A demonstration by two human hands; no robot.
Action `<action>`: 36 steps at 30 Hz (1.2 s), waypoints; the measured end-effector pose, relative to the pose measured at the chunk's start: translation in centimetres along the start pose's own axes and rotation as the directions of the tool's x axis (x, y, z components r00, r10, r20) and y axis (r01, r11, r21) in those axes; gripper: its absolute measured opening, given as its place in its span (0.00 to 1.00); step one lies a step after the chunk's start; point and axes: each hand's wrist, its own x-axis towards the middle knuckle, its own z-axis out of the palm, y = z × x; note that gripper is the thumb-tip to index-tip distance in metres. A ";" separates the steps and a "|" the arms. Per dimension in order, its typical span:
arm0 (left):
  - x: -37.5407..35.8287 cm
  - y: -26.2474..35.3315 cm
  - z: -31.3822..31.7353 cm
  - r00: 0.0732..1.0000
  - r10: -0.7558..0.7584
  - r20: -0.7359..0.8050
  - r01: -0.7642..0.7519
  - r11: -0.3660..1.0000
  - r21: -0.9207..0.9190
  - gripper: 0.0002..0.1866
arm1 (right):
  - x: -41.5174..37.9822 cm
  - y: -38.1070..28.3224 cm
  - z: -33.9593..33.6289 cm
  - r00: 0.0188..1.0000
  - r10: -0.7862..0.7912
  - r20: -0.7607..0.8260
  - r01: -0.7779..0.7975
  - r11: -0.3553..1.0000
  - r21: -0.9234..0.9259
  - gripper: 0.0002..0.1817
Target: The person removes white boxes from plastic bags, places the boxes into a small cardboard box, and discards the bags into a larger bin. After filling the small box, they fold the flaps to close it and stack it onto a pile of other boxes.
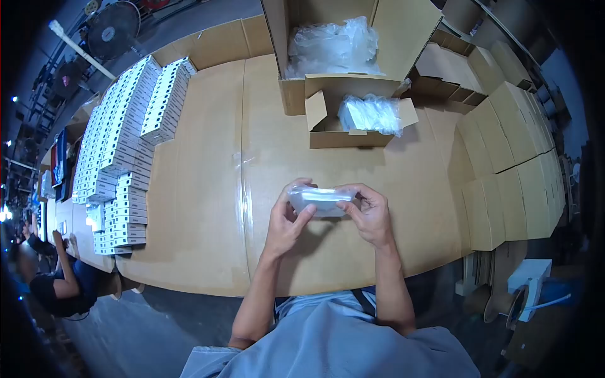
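Between my two hands is a small clear plastic bag point(322, 200), held above the cardboard-covered table; whether something pale lies inside it I cannot make out. My left hand point(291, 217) grips its left end, with the thumb on the near face. At the right end, my right hand point(368, 211) pinches the plastic between thumb and fingers. Beyond the hands stands an open carton point(340, 140) with plastic-wrapped packets point(372, 115) in it. Behind that, a larger open box point(403, 38) contains a heap of clear plastic bags point(334, 47).
Many small white boxes point(126, 126) are stacked at the table's left side. Brown cartons point(517, 170) are piled along the right edge. Clear tape point(244, 201) runs down the cardboard tabletop point(201, 189). Another person point(63, 277) sits at far left.
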 end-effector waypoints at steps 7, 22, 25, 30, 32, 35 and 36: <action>0.1 -1.8 -0.5 0.971 -0.206 -0.119 0.195 0.976 -0.100 0.15 | -0.2 -0.3 -0.2 1.000 -0.016 0.011 0.017 0.985 -0.171 0.05; 0.1 -1.9 0.4 0.954 -0.197 -0.226 0.159 0.971 -0.176 0.22 | 0.6 -1.7 -0.3 0.973 -0.101 0.209 0.169 0.925 -0.339 0.20; -0.1 -1.5 0.3 0.954 -0.202 -0.223 0.146 0.959 -0.244 0.26 | 0.6 -2.2 0.1 0.975 -0.113 0.194 0.179 0.913 -0.366 0.20; -0.1 -0.9 0.4 0.959 -0.243 -0.146 0.206 0.951 -0.231 0.27 | 0.5 -2.9 0.0 0.986 -0.019 0.165 0.081 0.922 -0.380 0.19; 0.0 -0.3 0.9 0.968 -0.144 -0.207 0.092 0.966 -0.242 0.27 | 0.6 -2.6 -0.2 0.978 -0.081 0.193 0.152 0.909 -0.388 0.19; 0.1 -0.3 -0.2 0.995 0.022 -0.102 -0.038 0.988 -0.149 0.34 | 0.5 -3.6 -0.1 0.982 -0.032 0.188 0.109 0.902 -0.418 0.17; 0.1 -0.6 -0.5 0.991 0.130 -0.033 -0.129 0.992 0.010 0.35 | 0.4 -3.2 -0.3 0.982 -0.051 0.179 0.123 0.900 -0.418 0.18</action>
